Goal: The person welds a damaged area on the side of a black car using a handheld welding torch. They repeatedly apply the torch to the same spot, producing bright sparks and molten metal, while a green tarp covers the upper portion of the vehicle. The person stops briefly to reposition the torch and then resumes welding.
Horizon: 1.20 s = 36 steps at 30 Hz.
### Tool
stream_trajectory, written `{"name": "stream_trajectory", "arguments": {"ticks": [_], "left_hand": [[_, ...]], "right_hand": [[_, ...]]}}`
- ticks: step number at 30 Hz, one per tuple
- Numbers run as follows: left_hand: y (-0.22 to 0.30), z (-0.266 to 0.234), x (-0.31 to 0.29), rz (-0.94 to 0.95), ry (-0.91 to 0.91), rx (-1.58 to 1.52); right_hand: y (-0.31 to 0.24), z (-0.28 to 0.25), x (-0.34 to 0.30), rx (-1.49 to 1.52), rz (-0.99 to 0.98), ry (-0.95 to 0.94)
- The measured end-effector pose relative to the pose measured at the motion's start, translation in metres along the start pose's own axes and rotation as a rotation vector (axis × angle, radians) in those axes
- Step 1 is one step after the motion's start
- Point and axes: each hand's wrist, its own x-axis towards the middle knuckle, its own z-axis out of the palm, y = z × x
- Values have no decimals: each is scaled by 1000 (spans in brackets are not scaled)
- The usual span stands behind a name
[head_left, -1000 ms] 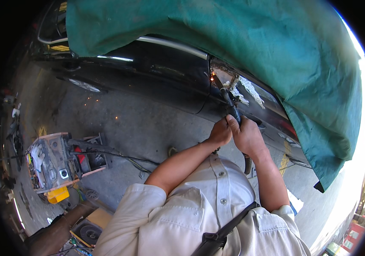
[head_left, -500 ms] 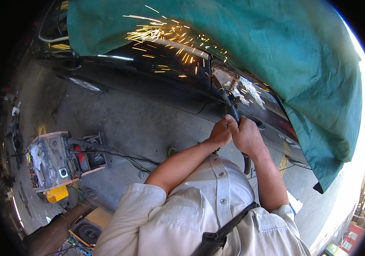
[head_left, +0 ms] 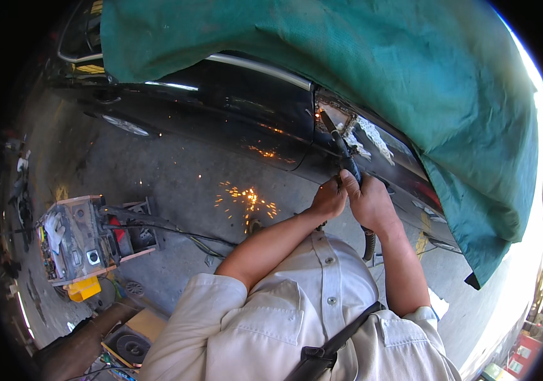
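Note:
Both hands are together in front of my chest at a black welding torch (head_left: 348, 162). My right hand (head_left: 374, 202) wraps its handle, the thumb lying along the top. My left hand (head_left: 330, 199) is closed against the handle's left side, its fingertips partly hidden. From the hands the torch's neck points up and away, its nozzle at an opened, rough-edged patch (head_left: 333, 113) in the rear side of a black car (head_left: 252, 117). An orange glow shows beside the tip. Scraped white areas (head_left: 375, 136) lie just right of the nozzle. The ribbed torch cable (head_left: 368, 244) hangs below my right hand.
A green cover (head_left: 423, 82) drapes over the car. Scattered sparks (head_left: 250, 200) are at floor level left of my hands. A cluttered tool cart (head_left: 81, 241) stands at left, with cables (head_left: 201, 236) running from it across the concrete floor. An open box (head_left: 133, 343) is at lower left.
The bright spray of sparks above the car's side has died away; fewer sparks now show lower, near the floor. Both hands keep nearly the same place, with the torch still held at the patch.

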Motion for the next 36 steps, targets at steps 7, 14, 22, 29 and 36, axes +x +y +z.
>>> {"name": "stream_trajectory", "arguments": {"ticks": [7, 14, 22, 29, 36], "left_hand": [[1, 1, 0, 86, 29, 70], [-6, 3, 4, 111, 28, 97], [-7, 3, 4, 200, 45, 96], [-1, 3, -1, 157, 64, 19], [6, -2, -2, 74, -10, -102]], "right_hand": [[3, 4, 2, -14, -44, 34], [1, 4, 4, -45, -12, 1], [3, 5, 4, -35, -50, 9], [5, 6, 4, 14, -42, 13], [3, -2, 3, 65, 8, -20]]}}
